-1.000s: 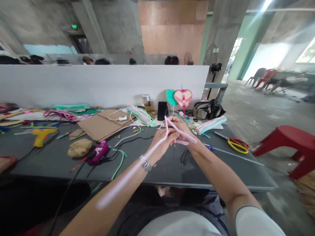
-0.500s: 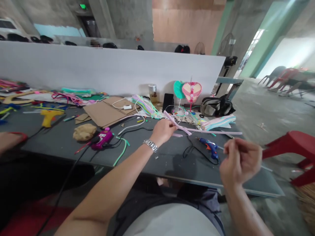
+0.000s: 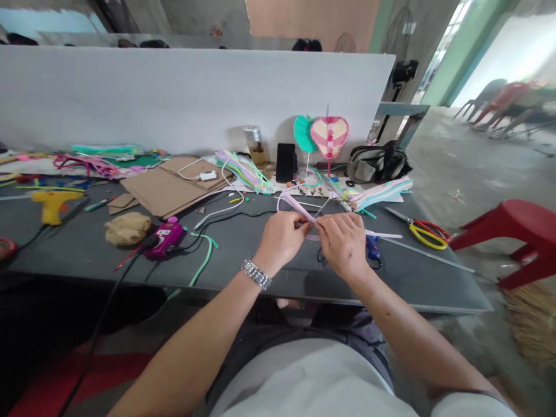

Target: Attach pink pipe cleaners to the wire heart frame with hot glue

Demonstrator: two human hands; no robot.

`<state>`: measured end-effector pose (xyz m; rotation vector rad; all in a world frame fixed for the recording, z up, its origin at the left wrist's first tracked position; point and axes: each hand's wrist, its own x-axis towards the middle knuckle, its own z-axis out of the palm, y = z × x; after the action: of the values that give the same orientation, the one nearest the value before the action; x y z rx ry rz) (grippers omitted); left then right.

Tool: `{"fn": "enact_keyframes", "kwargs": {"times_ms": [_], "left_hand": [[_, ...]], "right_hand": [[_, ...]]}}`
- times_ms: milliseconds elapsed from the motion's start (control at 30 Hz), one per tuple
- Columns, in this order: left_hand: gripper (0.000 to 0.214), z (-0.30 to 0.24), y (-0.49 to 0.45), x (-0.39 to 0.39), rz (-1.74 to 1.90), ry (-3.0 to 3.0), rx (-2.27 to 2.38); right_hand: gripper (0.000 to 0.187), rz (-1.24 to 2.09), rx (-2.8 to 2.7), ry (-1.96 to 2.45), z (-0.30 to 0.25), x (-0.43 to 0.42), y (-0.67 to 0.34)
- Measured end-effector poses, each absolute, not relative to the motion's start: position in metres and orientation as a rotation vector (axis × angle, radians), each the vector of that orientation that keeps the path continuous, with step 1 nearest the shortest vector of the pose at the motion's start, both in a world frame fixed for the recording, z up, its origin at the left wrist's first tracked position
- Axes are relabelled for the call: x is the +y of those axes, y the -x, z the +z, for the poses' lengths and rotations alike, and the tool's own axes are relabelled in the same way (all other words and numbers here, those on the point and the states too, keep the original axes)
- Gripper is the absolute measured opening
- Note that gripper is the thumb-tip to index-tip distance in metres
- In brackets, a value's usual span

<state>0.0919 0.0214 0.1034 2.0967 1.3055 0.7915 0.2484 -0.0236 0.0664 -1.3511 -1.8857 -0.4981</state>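
Observation:
My left hand (image 3: pixel 281 240) and my right hand (image 3: pixel 343 243) meet above the dark table top (image 3: pixel 243 272), both pinching a pale pink pipe cleaner (image 3: pixel 302 209). It is bent, with one end rising up and left past my left fingers and another length running right to about the scissors. A blue glue gun (image 3: pixel 372 248) lies just below my right hand, partly hidden by it. A metal wristwatch (image 3: pixel 256 274) sits on my left wrist.
Left of my hands lie cardboard sheets (image 3: pixel 174 188), a magenta glue gun (image 3: pixel 165 239) and a yellow glue gun (image 3: pixel 54 205). Scissors (image 3: pixel 428 233) lie to the right. A white partition (image 3: pixel 195 98) backs the table, and a red plastic stool (image 3: pixel 512 237) stands beyond the right edge.
My right hand has come back from the far right and now grips the pink pipe cleaner beside my left hand. The view has tilted slightly.

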Motion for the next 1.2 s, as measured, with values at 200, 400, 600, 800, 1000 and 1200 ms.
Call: {"fn": "enact_keyframes", "kwargs": {"times_ms": [200,400,600,800,1000,1200], "left_hand": [[0.023,0.095,-0.073,-0.002,0.876,-2.152,1.228],[0.033,0.078,-0.047,-0.005,1.285,-1.385,1.159],[0.032,0.06,-0.059,0.007,0.848,-0.907,0.761],[0.029,0.053,-0.069,0.001,0.948,-0.675,0.766],[0.023,0.05,-0.073,-0.001,0.972,-0.521,0.752],[0.021,0.05,-0.079,-0.002,1.025,-0.485,0.82]], "right_hand": [[0.011,-0.152,-1.814,1.324,0.058,-0.016,-0.257],[0.011,0.036,-1.793,1.227,0.056,-0.019,-0.258],[0.012,0.135,-1.89,1.109,0.05,-0.02,-0.24],[0.015,0.146,-1.872,1.122,0.053,-0.021,-0.236],[0.018,0.069,-1.88,1.21,0.051,-0.021,-0.233],[0.019,0.028,-2.011,1.281,0.049,-0.02,-0.232]]}}
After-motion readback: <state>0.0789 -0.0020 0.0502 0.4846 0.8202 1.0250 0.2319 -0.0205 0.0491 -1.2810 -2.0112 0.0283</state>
